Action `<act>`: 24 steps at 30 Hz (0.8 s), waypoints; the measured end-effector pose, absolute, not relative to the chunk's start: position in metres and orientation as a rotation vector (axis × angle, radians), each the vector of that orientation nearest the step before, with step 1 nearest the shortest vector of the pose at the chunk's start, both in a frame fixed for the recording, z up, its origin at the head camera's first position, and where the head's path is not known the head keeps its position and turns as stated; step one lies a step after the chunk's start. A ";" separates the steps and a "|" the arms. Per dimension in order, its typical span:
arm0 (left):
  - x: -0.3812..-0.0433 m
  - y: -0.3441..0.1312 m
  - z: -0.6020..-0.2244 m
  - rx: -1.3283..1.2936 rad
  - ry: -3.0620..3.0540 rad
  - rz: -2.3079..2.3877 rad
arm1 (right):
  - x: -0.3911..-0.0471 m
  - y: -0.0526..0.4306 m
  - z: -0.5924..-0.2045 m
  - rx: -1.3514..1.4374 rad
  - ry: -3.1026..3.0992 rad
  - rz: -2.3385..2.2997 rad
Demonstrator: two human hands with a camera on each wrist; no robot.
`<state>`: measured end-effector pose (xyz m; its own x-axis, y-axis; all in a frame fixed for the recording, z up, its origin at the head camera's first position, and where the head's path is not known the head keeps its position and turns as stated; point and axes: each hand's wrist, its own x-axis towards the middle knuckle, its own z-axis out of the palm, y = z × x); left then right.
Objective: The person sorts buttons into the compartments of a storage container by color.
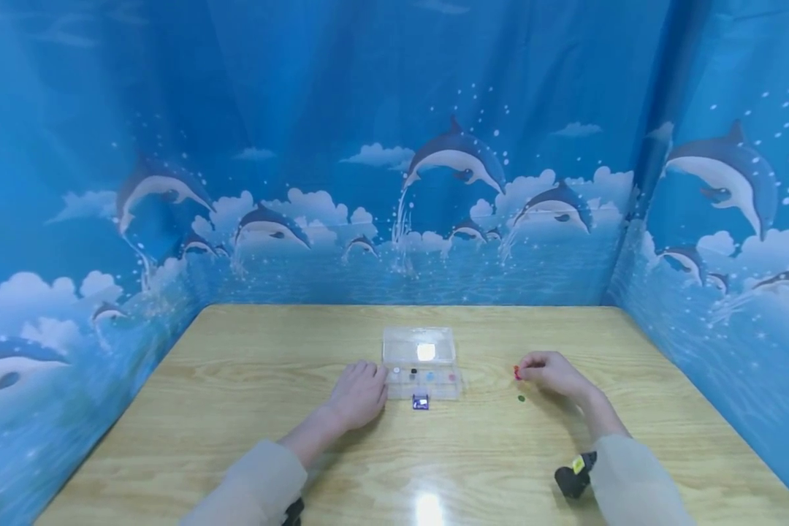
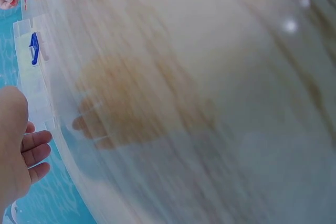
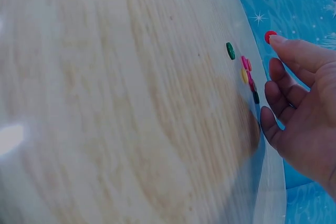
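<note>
My right hand (image 1: 555, 374) pinches a small red button (image 3: 270, 36) between thumb and fingertips, raised over the right side of the table. Below those fingers several loose buttons lie on the table, among them a green button (image 3: 230, 51) and a yellow button (image 3: 244, 75). My left hand (image 1: 361, 394) rests at the left end of a clear plastic box (image 1: 419, 343), with relaxed fingers against its side. The box's lid stands open at the back, and small coloured pieces sit in its compartments. A blue latch (image 2: 34, 49) shows at the box's front.
The wood-grain table (image 1: 269, 343) has a bright light reflection near its front edge. Behind it and along both sides hangs a blue dolphin-print curtain (image 1: 342, 88). A black wrist camera (image 1: 573, 478) is strapped below my right sleeve.
</note>
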<state>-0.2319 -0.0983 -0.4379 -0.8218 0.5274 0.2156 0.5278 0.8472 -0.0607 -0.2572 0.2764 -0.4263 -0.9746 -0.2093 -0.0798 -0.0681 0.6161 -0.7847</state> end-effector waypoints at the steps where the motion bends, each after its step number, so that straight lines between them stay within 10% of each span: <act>1: -0.232 -0.098 -0.438 -0.813 -2.799 -0.001 | -0.258 0.275 -0.426 -0.222 2.666 -1.310; 24: -0.233 -0.097 -0.439 -0.814 -2.781 0.019 | -0.269 0.241 -0.423 -0.177 2.607 -1.457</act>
